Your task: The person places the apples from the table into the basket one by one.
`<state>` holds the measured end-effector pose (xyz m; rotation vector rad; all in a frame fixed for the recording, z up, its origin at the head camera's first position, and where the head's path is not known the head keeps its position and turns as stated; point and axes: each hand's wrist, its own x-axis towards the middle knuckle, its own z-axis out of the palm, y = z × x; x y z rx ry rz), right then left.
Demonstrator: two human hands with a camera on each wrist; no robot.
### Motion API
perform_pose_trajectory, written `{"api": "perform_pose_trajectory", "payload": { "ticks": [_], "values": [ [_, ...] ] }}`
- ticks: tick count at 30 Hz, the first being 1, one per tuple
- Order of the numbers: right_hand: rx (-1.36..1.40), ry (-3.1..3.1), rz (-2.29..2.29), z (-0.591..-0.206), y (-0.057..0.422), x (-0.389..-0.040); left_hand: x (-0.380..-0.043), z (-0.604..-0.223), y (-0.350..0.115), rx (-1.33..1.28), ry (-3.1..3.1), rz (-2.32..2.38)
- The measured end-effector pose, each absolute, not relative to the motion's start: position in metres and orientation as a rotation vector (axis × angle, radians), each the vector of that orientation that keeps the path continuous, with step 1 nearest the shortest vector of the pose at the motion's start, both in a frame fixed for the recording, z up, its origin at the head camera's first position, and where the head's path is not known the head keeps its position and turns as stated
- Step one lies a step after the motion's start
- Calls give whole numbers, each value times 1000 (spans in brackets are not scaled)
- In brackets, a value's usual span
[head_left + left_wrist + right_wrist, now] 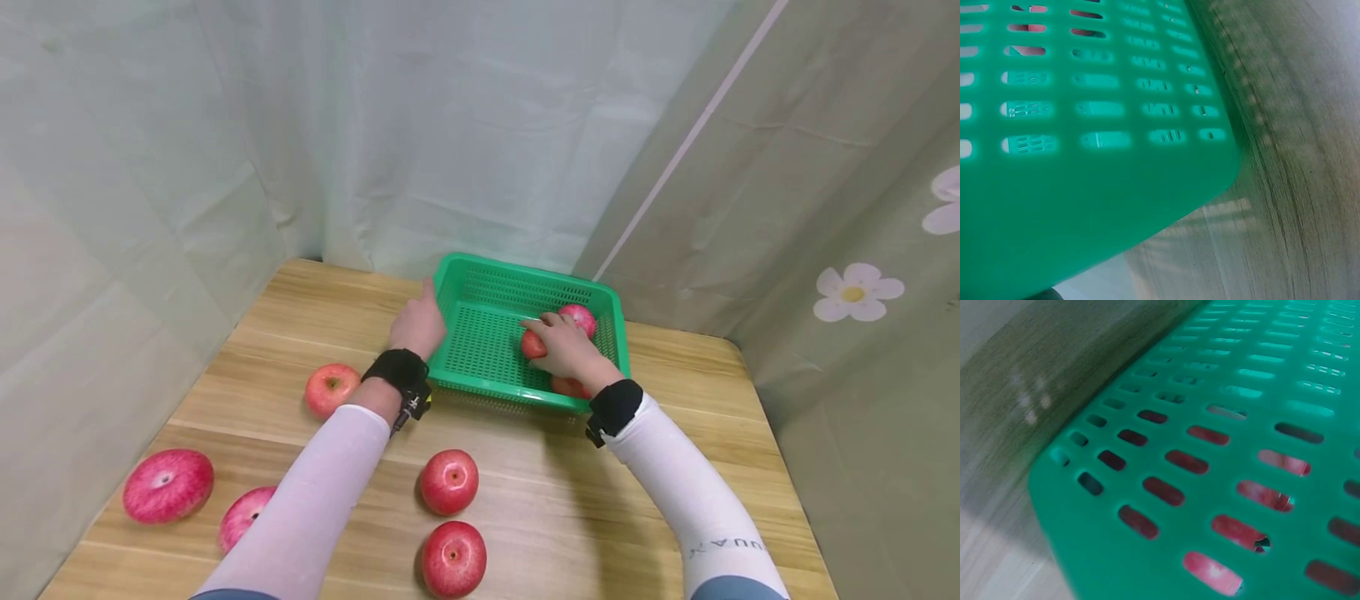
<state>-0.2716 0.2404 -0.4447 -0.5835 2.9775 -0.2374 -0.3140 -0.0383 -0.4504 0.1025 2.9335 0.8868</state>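
A green plastic basket [487,387] with slotted walls stands at the back of the wooden table. My left hand [418,325] is at its left rim and grips it there, one finger pointing forward; the other fingertips are hidden. Inside the basket's right half, my right hand [566,343] holds a red apple [533,344], fingers over its top. Behind that hand lies a pinkish apple [579,317], and more red fruit [567,387] shows below the wrist. Both wrist views are filled by the basket's wall [1116,194], with red apples [1238,531] visible through the slots in the right one.
On the table [525,500] two red apples [450,482] sit front centre. Farther left are another red apple [332,390], a large pink apple [168,486] and a pink apple [243,517] partly behind my left sleeve. Pale curtains [480,125] hang behind and beside the table.
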Motion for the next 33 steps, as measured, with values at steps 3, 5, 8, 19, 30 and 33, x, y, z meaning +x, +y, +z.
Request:
{"api": "perform_pose_trajectory", "payload": {
  "ticks": [3, 5, 8, 19, 30, 33],
  "values": [
    [-569, 2972, -249, -444, 241, -270, -314, -451, -37, 103, 2934, 881],
    [-561, 2970, -250, -445, 242, -270, -314, -451, -37, 103, 2935, 882],
    [-560, 2972, -248, -445, 243, -270, -314, -450, -37, 108, 2941, 882],
    [-545, 2954, -276, -445, 243, -270, -314, -451, -37, 104, 2947, 895],
    [-556, 2955, -351, -439, 247, -266, -318, -454, -39, 98, 2945, 883],
    [-551, 2951, -364, -440, 249, -266, -318, -454, -40, 101, 2946, 881]
  ]
}}
